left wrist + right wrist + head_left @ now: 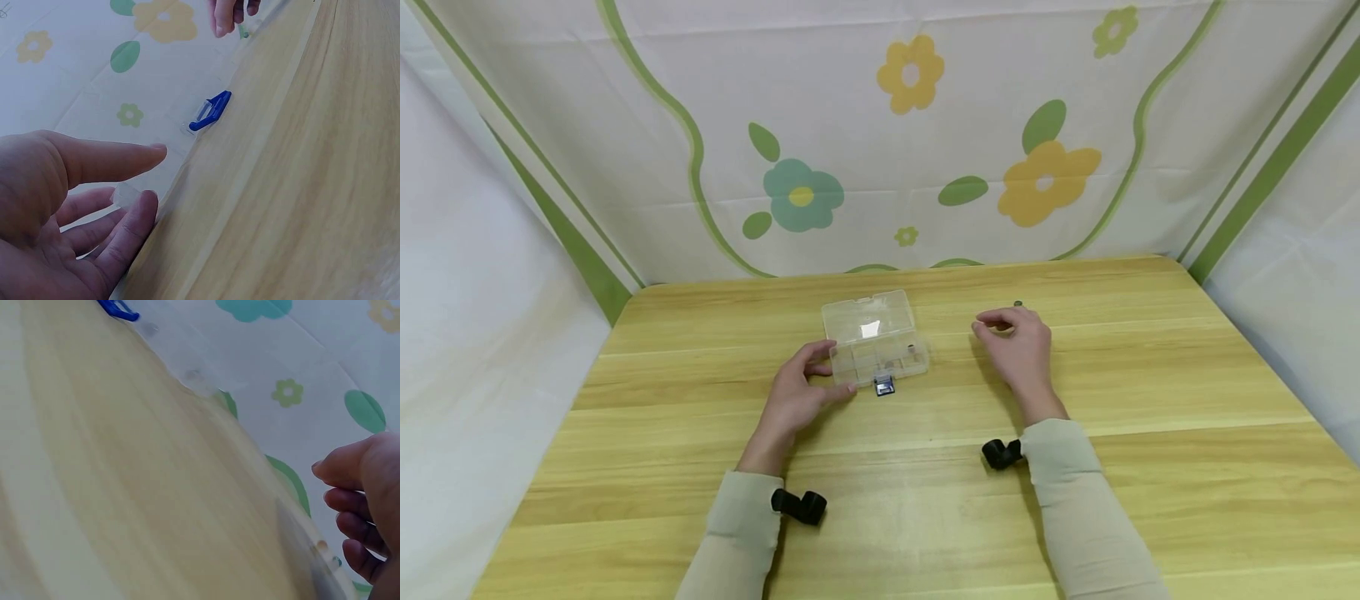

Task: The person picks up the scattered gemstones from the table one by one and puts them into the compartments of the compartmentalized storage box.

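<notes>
A clear plastic compartment box (868, 362) stands on the table, its lid (857, 317) raised at the back. My left hand (797, 396) holds the box's left end, thumb along the front edge and fingers round the side. A translucent corner shows between those fingers in the left wrist view. On the box front is a blue clasp (212, 111). To the right, my right hand (1018, 342) is raised with thumb and fingertips drawn together; whether something tiny is between them is hidden. Small green (337, 561) and brownish (322, 545) pieces lie close by that hand.
The wooden table (910, 500) meets a flower-printed white cloth (865, 242) behind it. Small dark and pale bits (912, 348) lie in the box's right compartments. Black wrist cameras (805, 507) sit on both sleeves.
</notes>
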Demonstrator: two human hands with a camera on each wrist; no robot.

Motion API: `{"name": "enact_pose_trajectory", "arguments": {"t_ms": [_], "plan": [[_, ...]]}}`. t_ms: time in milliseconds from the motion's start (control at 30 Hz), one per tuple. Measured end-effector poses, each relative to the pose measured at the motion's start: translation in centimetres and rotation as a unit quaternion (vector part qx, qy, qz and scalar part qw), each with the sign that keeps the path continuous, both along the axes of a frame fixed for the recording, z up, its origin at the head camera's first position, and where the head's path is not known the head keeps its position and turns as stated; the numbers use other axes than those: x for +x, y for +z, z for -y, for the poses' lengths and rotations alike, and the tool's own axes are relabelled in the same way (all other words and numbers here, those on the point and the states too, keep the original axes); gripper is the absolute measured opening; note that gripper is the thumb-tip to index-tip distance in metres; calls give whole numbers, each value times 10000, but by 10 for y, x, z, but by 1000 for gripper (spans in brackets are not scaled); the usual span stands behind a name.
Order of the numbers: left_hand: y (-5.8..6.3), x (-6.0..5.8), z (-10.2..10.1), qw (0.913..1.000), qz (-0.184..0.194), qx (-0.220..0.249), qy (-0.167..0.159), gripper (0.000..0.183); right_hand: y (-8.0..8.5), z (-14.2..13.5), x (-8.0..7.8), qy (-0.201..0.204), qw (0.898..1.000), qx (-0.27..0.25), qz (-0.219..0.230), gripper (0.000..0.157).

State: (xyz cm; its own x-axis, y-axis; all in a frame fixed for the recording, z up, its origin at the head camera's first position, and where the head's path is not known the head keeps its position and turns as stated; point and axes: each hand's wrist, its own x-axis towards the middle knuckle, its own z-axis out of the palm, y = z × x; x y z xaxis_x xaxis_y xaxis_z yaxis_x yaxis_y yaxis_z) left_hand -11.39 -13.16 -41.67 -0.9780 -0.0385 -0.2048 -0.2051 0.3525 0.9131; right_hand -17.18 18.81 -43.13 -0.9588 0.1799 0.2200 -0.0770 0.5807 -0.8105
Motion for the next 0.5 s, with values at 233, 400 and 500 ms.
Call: {"name": "enact_pose_trajectory", "arguments": {"t_ms": [233,400,500], "plan": [[0,0,0,10000,30,1,-21,78,0,-18,-1,-371,9991,-127,149,19],[1,1,0,10000,59,32,-8,78,1,-26,0,-528,9982,-224,195,21],[1,1,0,10000,58,12,-12,78,2,-30,-1,-629,9975,-263,201,23]]}}
